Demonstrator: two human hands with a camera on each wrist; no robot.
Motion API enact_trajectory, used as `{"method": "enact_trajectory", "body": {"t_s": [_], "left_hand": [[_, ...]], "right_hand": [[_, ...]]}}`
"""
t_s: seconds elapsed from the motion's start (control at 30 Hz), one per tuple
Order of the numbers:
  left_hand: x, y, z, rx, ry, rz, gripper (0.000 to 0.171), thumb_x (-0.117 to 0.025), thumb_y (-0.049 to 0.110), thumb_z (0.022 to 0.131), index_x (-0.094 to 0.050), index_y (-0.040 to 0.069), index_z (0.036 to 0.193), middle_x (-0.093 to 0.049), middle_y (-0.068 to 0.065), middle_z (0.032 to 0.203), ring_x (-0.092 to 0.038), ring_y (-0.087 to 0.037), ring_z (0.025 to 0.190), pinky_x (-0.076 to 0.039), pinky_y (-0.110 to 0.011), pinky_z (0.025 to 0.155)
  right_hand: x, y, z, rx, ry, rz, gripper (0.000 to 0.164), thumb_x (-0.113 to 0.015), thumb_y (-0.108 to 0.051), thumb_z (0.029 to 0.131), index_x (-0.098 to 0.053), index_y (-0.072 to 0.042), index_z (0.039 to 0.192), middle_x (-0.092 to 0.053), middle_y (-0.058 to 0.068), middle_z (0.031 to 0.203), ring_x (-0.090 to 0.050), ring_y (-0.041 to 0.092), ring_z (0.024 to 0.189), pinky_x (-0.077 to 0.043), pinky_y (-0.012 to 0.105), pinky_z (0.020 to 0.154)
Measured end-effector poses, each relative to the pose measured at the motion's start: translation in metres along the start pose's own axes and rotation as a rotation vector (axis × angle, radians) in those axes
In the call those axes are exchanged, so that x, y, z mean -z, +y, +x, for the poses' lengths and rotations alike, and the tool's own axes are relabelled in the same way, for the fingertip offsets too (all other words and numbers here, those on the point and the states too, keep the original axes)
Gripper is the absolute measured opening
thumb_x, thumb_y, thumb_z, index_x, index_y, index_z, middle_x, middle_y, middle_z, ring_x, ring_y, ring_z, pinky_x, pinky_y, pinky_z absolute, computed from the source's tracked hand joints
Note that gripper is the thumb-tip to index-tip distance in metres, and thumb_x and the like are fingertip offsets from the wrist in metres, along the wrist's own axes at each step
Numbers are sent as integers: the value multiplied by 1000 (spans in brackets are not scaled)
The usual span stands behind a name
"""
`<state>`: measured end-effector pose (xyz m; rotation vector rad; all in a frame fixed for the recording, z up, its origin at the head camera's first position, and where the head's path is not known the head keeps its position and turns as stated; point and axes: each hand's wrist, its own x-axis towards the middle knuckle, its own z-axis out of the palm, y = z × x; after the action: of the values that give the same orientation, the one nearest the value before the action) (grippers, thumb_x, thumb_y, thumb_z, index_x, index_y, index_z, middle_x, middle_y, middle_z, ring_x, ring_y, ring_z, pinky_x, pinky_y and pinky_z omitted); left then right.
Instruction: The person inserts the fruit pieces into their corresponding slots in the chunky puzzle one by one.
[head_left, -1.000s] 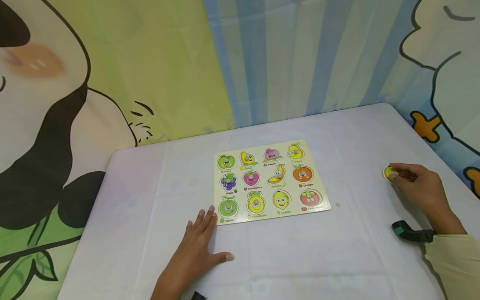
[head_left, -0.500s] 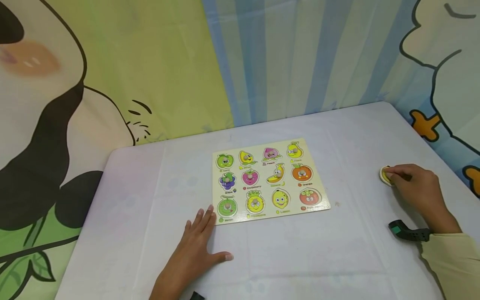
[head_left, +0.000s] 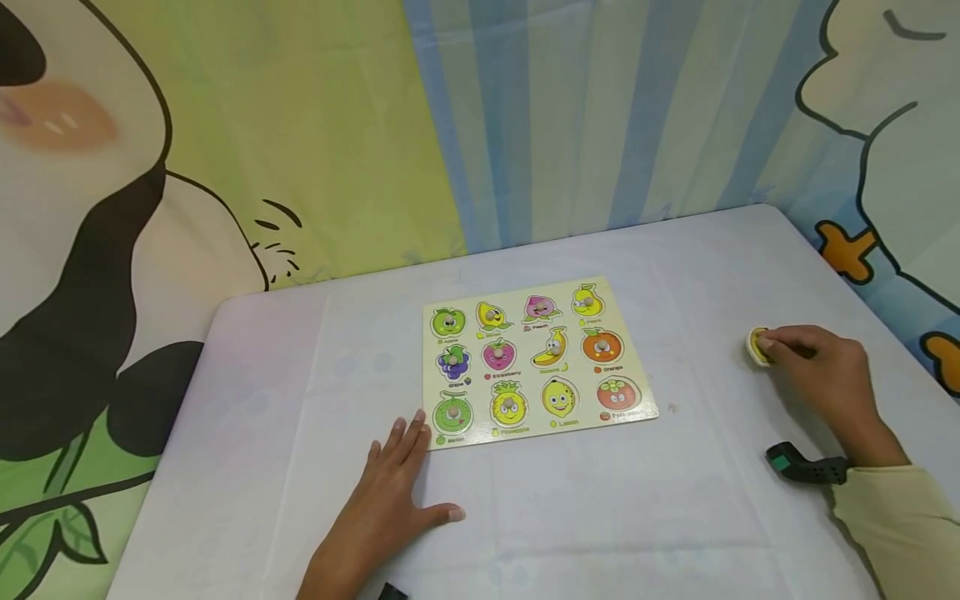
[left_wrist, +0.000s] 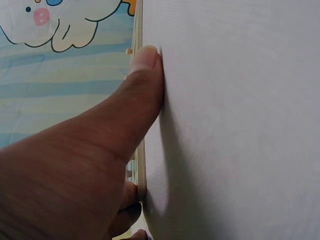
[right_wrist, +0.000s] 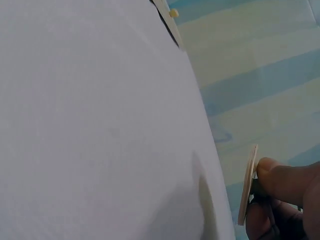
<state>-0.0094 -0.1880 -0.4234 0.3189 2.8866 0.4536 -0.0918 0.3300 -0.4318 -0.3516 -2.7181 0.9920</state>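
Note:
My right hand (head_left: 828, 383) pinches a small yellow wooden puzzle piece (head_left: 756, 348) between thumb and fingers, at the right side of the table. Fingers hide most of its picture. The right wrist view shows this puzzle piece (right_wrist: 247, 187) nearly edge-on, with a thin pale rim. At mid-table lies a fruit puzzle board (head_left: 482, 408) with several labelled fruits, most with a round knob. The lemon (head_left: 560, 398) and persimmon (head_left: 618, 393) spots show no knob. My left hand (head_left: 386, 508) lies flat, fingertips at the board's lower left corner and thumb spread out.
White cloth covers the table (head_left: 600, 508), which meets a patterned backdrop (head_left: 337, 150) at its back edge. A black band (head_left: 806, 467) is on the right wrist. Bare tablecloth lies between the board and the right hand.
My right hand has moved slightly left with the puzzle piece, whose face is now tilted more edge-on. The left hand stays by the board.

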Motion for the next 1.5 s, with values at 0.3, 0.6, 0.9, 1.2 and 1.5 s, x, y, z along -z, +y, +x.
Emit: {"method": "enact_trajectory", "body": {"t_s": [0.3,0.6,0.9,1.2,1.5], "left_hand": [[-1,-1,-1,-34,25,-15,117,-75,69,63,-35,3,150,-21,-5,160,-14,-29,147,-15,-55,115],[0,-2,-1,-34,31,-10,117,-75,70,63,-35,3,150,-22,-6,160,-14,-30,146,-15,-55,115],[0,-1,-1,-16,18,-10,118,-75,71,61,-35,4,150,-21,-5,160,-13,-29,147,-14,-54,115],[1,1,-1,-2,-1,3,118,-75,71,61,-35,5,151,-21,-5,160,-12,-29,147,-13,-54,115],[1,1,0,2,-1,-2,118,-75,71,61,-35,5,150,-20,-5,160,-11,-29,147,-13,-54,116]], "right_hand": [[-11,-26,-8,155,75,179,19,-74,-7,86,-73,6,100,-59,-31,88,-53,-16,82,-43,2,67],[-33,-54,-23,217,-21,221,13,-75,-7,86,-75,3,94,-70,-5,94,-55,-13,85,-46,4,68],[-57,-78,-30,302,-121,261,7,-73,-2,86,-75,2,91,-69,13,97,-56,-10,85,-48,7,68],[-72,-100,-35,305,-200,303,6,-73,-3,86,-75,-2,92,-69,9,97,-58,-3,86,-48,9,69],[-86,-118,-41,393,-293,393,5,-76,-3,84,-77,-6,89,-69,4,92,-61,6,82,-49,12,68]]}}
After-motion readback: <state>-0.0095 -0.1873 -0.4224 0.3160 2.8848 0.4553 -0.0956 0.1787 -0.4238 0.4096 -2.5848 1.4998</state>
